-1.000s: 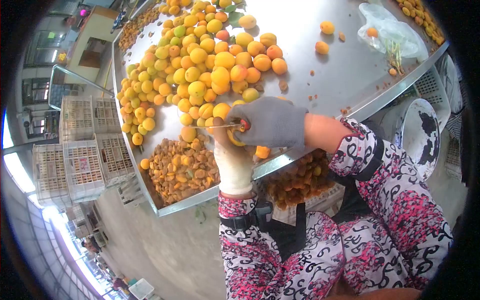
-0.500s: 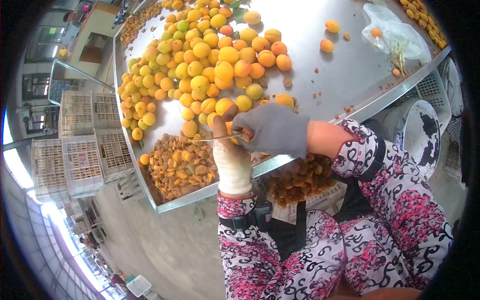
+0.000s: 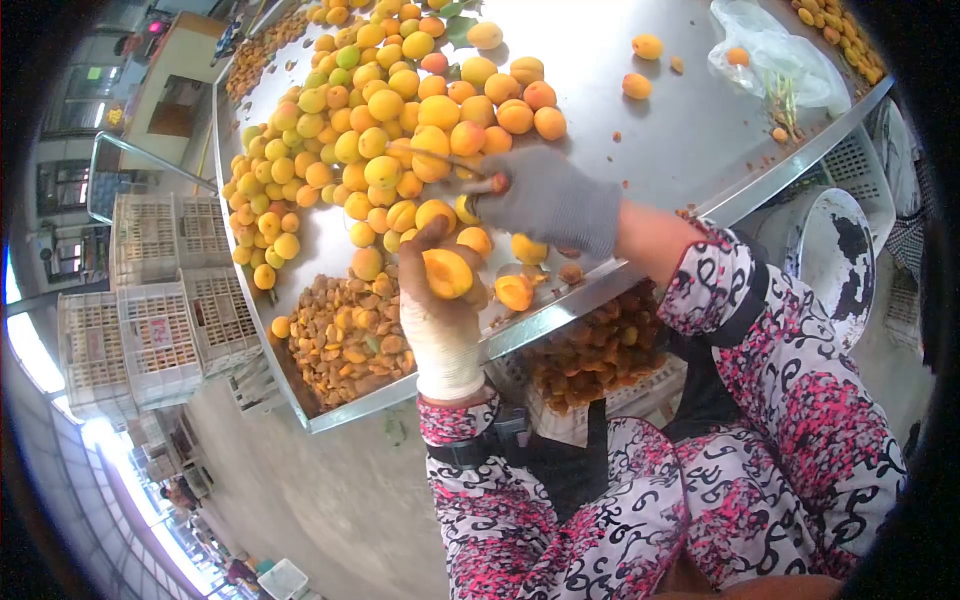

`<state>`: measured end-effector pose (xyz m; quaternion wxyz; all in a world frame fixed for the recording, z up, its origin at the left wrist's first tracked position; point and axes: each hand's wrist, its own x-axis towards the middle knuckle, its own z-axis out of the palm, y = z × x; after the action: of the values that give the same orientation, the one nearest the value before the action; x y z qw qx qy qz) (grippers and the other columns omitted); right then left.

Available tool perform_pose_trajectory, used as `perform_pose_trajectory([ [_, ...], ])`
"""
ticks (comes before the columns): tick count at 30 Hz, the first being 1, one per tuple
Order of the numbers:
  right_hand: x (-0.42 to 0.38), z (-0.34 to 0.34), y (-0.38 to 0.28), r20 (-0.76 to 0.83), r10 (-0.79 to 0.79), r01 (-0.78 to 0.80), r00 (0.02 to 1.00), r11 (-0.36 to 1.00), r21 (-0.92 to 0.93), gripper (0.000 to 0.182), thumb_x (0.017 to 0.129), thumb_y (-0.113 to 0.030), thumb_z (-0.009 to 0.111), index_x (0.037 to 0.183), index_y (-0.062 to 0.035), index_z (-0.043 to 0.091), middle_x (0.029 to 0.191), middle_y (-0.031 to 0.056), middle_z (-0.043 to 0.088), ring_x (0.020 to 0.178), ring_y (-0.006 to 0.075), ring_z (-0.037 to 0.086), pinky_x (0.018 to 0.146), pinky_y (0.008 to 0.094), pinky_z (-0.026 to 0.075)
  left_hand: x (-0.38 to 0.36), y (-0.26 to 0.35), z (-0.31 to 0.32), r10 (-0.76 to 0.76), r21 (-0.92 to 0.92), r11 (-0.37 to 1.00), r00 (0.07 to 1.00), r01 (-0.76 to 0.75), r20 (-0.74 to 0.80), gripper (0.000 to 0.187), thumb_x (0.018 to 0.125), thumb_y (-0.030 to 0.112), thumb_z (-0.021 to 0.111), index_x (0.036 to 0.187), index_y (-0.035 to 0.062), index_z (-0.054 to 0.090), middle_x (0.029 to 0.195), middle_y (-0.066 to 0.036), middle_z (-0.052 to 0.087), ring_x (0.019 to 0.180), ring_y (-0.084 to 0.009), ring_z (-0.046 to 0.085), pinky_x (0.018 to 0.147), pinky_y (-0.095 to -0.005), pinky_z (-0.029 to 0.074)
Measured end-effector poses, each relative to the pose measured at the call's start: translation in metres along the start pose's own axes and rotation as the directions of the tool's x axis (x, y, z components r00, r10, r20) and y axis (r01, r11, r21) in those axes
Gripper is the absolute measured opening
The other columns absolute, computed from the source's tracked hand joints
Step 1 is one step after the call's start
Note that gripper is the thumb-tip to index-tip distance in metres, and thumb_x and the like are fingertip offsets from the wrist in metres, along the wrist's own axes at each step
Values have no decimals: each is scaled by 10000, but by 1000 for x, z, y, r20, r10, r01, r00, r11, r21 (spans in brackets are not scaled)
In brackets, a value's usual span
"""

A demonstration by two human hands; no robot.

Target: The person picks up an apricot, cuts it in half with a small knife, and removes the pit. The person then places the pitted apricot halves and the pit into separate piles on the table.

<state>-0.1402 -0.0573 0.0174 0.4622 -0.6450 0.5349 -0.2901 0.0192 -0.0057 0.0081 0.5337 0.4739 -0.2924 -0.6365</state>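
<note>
My left hand (image 3: 440, 315), in a stained white glove, holds a halved apricot (image 3: 447, 274) with its hollowed cut face up. In a grey glove, my right hand (image 3: 550, 200) is closed around the red handle of a thin knife (image 3: 430, 154), whose blade points left over the whole apricots. A second cut apricot piece (image 3: 514, 292) lies on the metal table beneath my right hand. The pile of whole apricots (image 3: 385, 105) spreads just beyond both hands. To the left of my left hand is a heap of brown pits and cut bits (image 3: 345, 330).
The metal table (image 3: 590, 45) has a raised rim along my side. Below it sits a crate of dark orange apricot pieces (image 3: 600, 365). A clear plastic bag (image 3: 770, 60) lies at the far right. White crates (image 3: 160, 335) are stacked on the left, and a white basin (image 3: 838, 265) stands right.
My right hand and the knife have lifted away from my left hand toward the pile. The apricot half in my left hand now shows its cut face, and my left hand has shifted slightly left.
</note>
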Motion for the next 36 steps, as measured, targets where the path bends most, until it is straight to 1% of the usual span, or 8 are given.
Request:
perform_pose_trajectory([
  [3,-5,-22,-10,64,-30,31,997,999,-16,395,804,-404,577,942,-38,630,809,191,622,774,333,608,710,380,478,-16,5,-6,105,367,916,980,-162,170,500,954,392,343,1109,-56,500,716,-28,540,583,-70,435,523,-176,314],
  [9,-2,-22,-4,41,-43,50,998,984,-172,457,817,-477,557,919,-38,635,761,171,626,762,292,618,704,368,479,-39,32,-7,-518,668,721,786,187,339,362,767,197,505,1035,-31,591,880,-96,620,821,-152,568,761,-250,435],
  [14,-4,-18,0,61,-6,17,998,984,-180,454,821,-474,550,904,-37,636,763,172,623,763,296,621,698,376,482,-44,29,-6,-301,640,765,918,71,259,323,759,30,523,1072,-8,594,974,-102,613,882,-145,565,790,-251,432],
  [19,1,-12,3,81,-125,144,989,940,-310,388,836,-459,537,957,-104,636,781,154,615,731,289,621,676,367,493,-1,-12,-25,28,830,65,832,-554,554,356,707,49,592,1062,32,592,1018,-152,593,936,-303,573,822,-356,448],
  [23,3,-8,8,40,-151,156,988,944,-291,383,837,-453,539,951,-101,635,771,158,610,725,289,619,668,365,493,4,-20,-19,-81,855,-99,860,-510,504,316,676,59,605,991,39,591,972,-163,591,923,-363,547,805,-391,451],
  [27,-2,-18,-2,75,-113,126,991,972,-198,427,837,-460,540,916,-48,624,757,170,608,730,295,620,670,368,489,-3,-13,-18,29,874,-38,873,-485,486,264,702,60,603,961,15,584,941,-125,611,883,-289,578,794,-345,458],
  [30,-1,-18,1,62,-61,70,996,986,-149,466,828,-479,547,914,-25,613,796,172,615,746,294,622,681,366,486,-22,7,-16,-169,620,784,959,-8,226,237,768,114,571,979,7,580,853,-77,606,808,-120,555,732,-243,446],
  [36,1,-7,6,-55,-40,33,998,993,-116,582,799,-531,564,945,33,569,870,200,610,826,324,614,730,375,472,-39,17,-10,-467,669,740,768,68,438,347,786,164,634,1077,-7,556,926,-69,597,859,-124,547,783,-255,433],
])
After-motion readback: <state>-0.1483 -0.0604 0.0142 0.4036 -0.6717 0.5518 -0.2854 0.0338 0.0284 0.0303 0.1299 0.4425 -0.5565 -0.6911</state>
